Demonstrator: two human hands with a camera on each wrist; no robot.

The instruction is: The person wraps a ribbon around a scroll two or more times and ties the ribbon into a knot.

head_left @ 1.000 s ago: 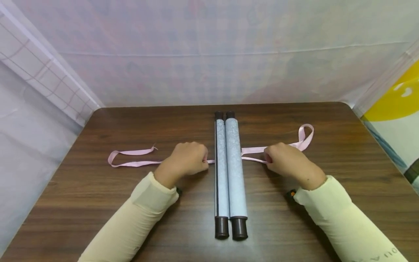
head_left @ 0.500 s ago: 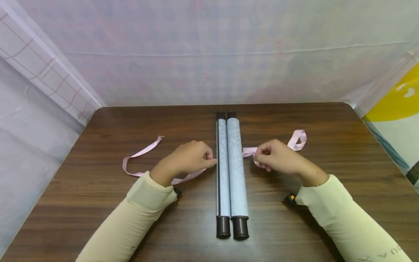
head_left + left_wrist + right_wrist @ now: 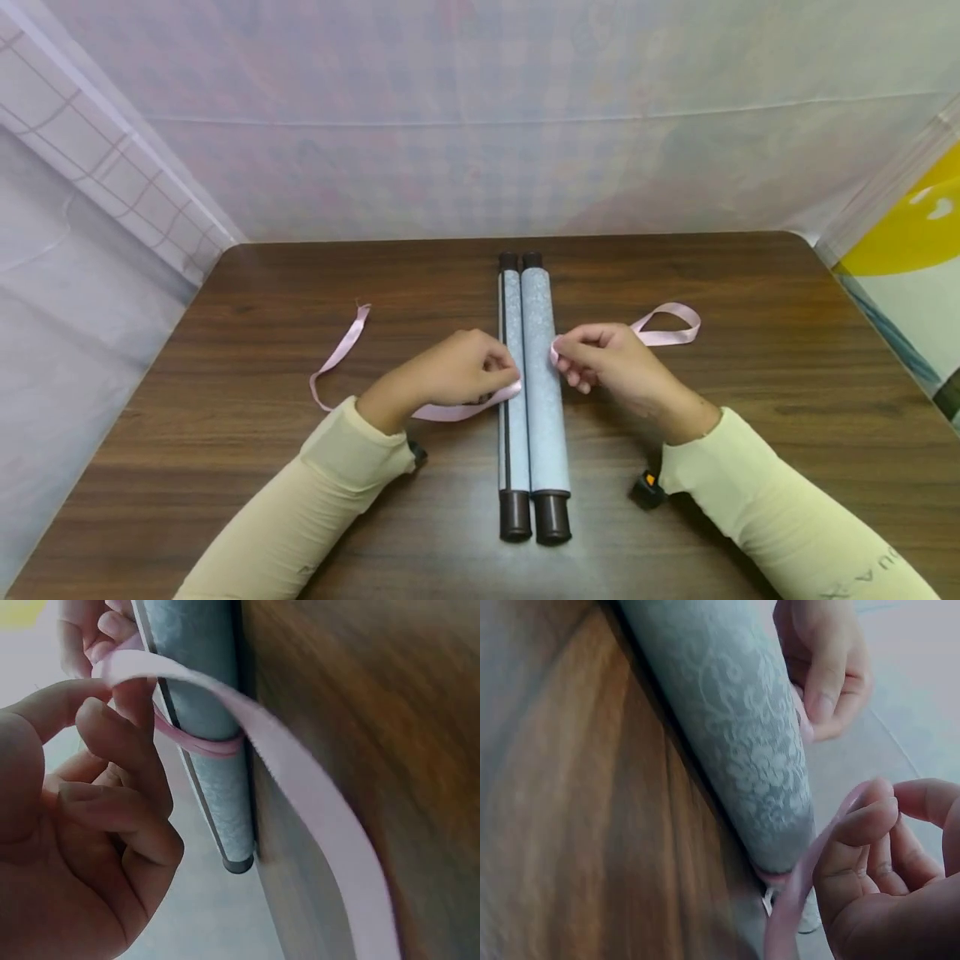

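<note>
A scroll rolled from both ends lies lengthwise on the table, its left roll [image 3: 517, 450] against its right roll [image 3: 547, 417]. Both are pale blue-grey with dark brown end caps, and the right wrist view shows a floral pattern [image 3: 761, 761]. My left hand [image 3: 465, 367] pinches a pink ribbon [image 3: 453, 413] over the left roll, thumb against index finger. At the right roll's side, my right hand [image 3: 615, 362] pinches the ribbon's other part [image 3: 806, 874]. A pink band [image 3: 214, 746] crosses the left roll close to its surface. What lies under the rolls is hidden.
The brown wooden table [image 3: 225, 467] ends at a pale curtain [image 3: 465, 167] behind. A ribbon tail [image 3: 348, 342] trails left of the scroll, and a ribbon loop [image 3: 671, 337] lies right of it. A yellow print [image 3: 911, 233] shows at the right edge.
Both hands have come inward with the ribbon, the left now over the left roll, the right at the right roll. The ribbon's trailing parts have shifted inward. The scroll has barely moved.
</note>
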